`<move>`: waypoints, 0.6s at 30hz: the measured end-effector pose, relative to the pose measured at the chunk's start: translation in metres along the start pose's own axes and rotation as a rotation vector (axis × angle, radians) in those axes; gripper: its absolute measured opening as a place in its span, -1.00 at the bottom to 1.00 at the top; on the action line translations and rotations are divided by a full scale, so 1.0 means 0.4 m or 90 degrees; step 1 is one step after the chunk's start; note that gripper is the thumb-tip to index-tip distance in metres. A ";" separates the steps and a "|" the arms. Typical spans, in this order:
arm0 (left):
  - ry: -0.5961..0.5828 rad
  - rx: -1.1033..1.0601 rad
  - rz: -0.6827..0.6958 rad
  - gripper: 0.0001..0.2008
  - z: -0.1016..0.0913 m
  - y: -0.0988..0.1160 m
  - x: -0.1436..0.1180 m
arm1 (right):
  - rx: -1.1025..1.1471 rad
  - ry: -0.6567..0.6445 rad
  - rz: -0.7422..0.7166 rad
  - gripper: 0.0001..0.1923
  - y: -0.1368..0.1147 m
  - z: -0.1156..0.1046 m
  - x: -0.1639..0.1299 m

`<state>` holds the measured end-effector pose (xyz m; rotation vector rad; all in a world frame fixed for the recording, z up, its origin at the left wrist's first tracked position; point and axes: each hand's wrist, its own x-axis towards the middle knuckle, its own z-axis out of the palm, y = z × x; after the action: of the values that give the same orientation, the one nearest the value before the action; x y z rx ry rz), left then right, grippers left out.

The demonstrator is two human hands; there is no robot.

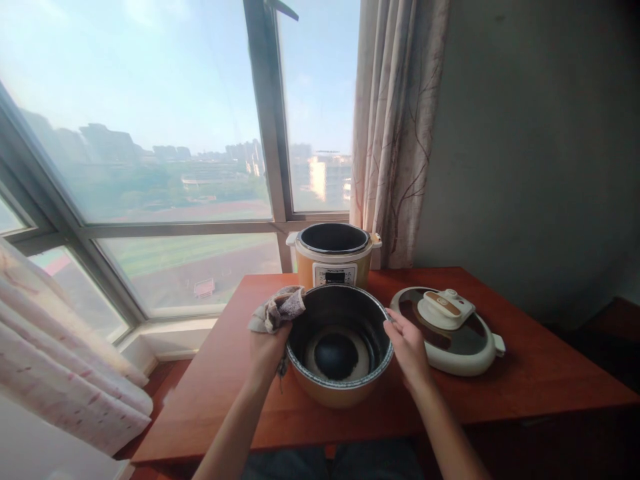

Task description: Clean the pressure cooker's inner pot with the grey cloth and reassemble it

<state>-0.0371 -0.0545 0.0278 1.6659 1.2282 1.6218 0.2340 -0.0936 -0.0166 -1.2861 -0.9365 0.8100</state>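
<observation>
At the window corner of the room, a reddish wooden table (525, 373) stands with its far edge to the glass and a grey wall on its right.

Room: large window (150, 133) looking over buildings and a field; patterned curtain (395, 133) hanging at the far right corner of the table; a second curtain (65, 360) low on the left.

Table, far edge: an orange cooker base (334, 261), open on top, stands at the middle of the far edge.

Table, near edge: a dark metal inner pot (339, 343) sits upright close to the near edge, just in front of the cooker base.

Table, right half: the cooker lid (447, 330) lies flat, handle up, just beside the pot.

Open room: bare tabletop left of the pot out to the left edge, and right of the lid out to the right edge.

Left hand (267, 350): forearm rising from below, hand closed around a grey cloth (279, 310) and pressed against the pot's left rim.

Right hand (407, 343): forearm rising from below, fingers loosely curved and resting on the pot's right rim; it grips nothing firmly that I can tell.
</observation>
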 end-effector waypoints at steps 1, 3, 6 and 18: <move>0.000 -0.004 0.000 -0.61 0.002 0.002 0.004 | -0.004 0.004 -0.001 -0.26 -0.001 0.001 0.002; 0.005 -0.015 -0.003 -0.62 0.006 0.006 0.009 | -0.012 0.008 -0.004 -0.26 -0.004 0.003 0.004; 0.015 -0.031 -0.015 -0.64 0.010 0.013 0.010 | -0.012 0.004 -0.007 -0.27 -0.006 0.005 0.006; 0.144 -0.243 -0.230 -0.51 -0.055 0.068 0.029 | 0.032 -0.004 0.005 -0.35 0.008 0.005 0.007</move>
<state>-0.0527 -0.0620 0.0603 0.9879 1.1517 1.7114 0.2335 -0.0900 -0.0195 -1.2450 -0.9120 0.8388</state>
